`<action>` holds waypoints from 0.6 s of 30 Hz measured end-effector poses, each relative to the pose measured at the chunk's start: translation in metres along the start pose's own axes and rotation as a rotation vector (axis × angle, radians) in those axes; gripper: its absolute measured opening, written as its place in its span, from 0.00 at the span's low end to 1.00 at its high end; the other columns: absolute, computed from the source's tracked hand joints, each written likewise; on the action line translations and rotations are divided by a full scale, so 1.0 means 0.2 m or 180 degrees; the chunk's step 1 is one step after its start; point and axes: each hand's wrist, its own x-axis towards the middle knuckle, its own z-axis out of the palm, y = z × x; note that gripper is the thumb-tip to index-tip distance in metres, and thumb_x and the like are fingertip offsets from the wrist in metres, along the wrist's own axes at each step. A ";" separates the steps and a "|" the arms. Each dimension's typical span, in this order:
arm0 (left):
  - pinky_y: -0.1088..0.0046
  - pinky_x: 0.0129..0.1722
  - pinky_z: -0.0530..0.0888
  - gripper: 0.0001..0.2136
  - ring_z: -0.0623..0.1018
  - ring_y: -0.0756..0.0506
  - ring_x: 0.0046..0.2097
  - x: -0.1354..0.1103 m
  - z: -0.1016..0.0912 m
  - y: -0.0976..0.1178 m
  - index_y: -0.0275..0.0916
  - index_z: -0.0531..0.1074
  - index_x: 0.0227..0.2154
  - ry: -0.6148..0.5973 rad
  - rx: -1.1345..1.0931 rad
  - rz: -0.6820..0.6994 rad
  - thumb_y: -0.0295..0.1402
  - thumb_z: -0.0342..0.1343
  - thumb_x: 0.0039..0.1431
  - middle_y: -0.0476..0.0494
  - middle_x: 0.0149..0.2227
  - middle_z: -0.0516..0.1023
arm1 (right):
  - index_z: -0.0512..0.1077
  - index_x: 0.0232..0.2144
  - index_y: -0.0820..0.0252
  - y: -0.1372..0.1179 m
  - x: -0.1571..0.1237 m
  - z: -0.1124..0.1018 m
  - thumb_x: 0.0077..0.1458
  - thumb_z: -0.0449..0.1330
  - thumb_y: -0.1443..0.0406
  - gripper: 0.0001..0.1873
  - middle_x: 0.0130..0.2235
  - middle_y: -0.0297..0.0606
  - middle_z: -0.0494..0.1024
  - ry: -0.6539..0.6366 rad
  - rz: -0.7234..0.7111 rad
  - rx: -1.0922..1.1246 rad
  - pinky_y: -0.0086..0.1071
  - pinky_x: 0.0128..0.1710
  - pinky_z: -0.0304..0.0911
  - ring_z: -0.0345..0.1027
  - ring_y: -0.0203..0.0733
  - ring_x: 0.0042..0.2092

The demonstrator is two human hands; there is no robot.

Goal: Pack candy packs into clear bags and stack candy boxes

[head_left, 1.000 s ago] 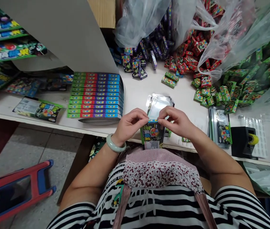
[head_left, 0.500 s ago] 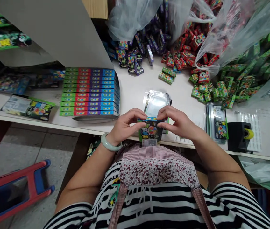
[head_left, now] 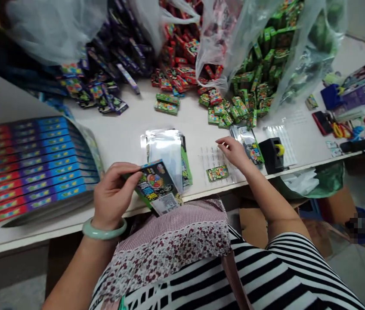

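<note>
My left hand point(head_left: 114, 193), with a pale green bangle on the wrist, is closed on a black printed pouch point(head_left: 156, 185) by its top left corner. The pouch has green edges and a blue strip along its top; it tilts over the table's front edge against the apron. My right hand point(head_left: 232, 151) is off to the right above a sheet of small clear stickers point(head_left: 205, 157), its fingers loosely bent and slightly apart, with nothing visible in them. A small green box point(head_left: 218, 173) lies on that sheet. Between the hands is a stack of clear-fronted pouches point(head_left: 165, 150).
Bags spill small purple boxes point(head_left: 105, 97), red boxes point(head_left: 182, 75) and green boxes point(head_left: 234, 110) at the back. Rows of filled packs point(head_left: 34, 168) stand left. A black tape dispenser point(head_left: 273, 155), more pouches point(head_left: 250, 144) and scissors point(head_left: 342, 130) are right.
My right hand has let go of the pouch and moved right. My left hand still grips it, now tilted. The view has turned to the right.
</note>
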 end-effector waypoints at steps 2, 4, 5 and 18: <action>0.72 0.33 0.73 0.05 0.77 0.49 0.35 0.00 0.02 -0.01 0.43 0.77 0.33 0.0038 -0.0013 -0.0049 0.29 0.66 0.53 0.51 0.33 0.78 | 0.77 0.39 0.60 0.11 0.03 -0.05 0.57 0.57 0.70 0.10 0.41 0.42 0.76 -0.0088 0.0255 -0.0558 0.38 0.47 0.65 0.70 0.42 0.41; 0.72 0.34 0.73 0.05 0.77 0.48 0.36 0.01 0.04 0.00 0.43 0.77 0.33 0.0020 0.0010 -0.0136 0.29 0.65 0.52 0.50 0.33 0.78 | 0.78 0.41 0.61 0.15 0.05 -0.05 0.58 0.58 0.70 0.11 0.43 0.43 0.75 -0.0277 0.0349 -0.0816 0.37 0.48 0.64 0.70 0.42 0.42; 0.72 0.34 0.73 0.05 0.77 0.48 0.36 0.01 0.05 0.01 0.43 0.77 0.33 0.0011 0.0032 -0.0167 0.29 0.65 0.52 0.50 0.33 0.78 | 0.78 0.42 0.61 0.15 0.06 -0.04 0.58 0.59 0.69 0.11 0.44 0.43 0.75 -0.0342 0.0369 -0.0875 0.37 0.47 0.64 0.70 0.43 0.42; 0.72 0.36 0.73 0.05 0.76 0.49 0.38 0.01 0.07 0.03 0.42 0.76 0.36 -0.0182 0.0042 -0.0004 0.28 0.63 0.56 0.49 0.34 0.76 | 0.72 0.29 0.59 0.07 -0.06 -0.18 0.52 0.62 0.63 0.05 0.33 0.35 0.73 -0.0539 0.0373 0.0519 0.33 0.37 0.62 0.67 0.38 0.36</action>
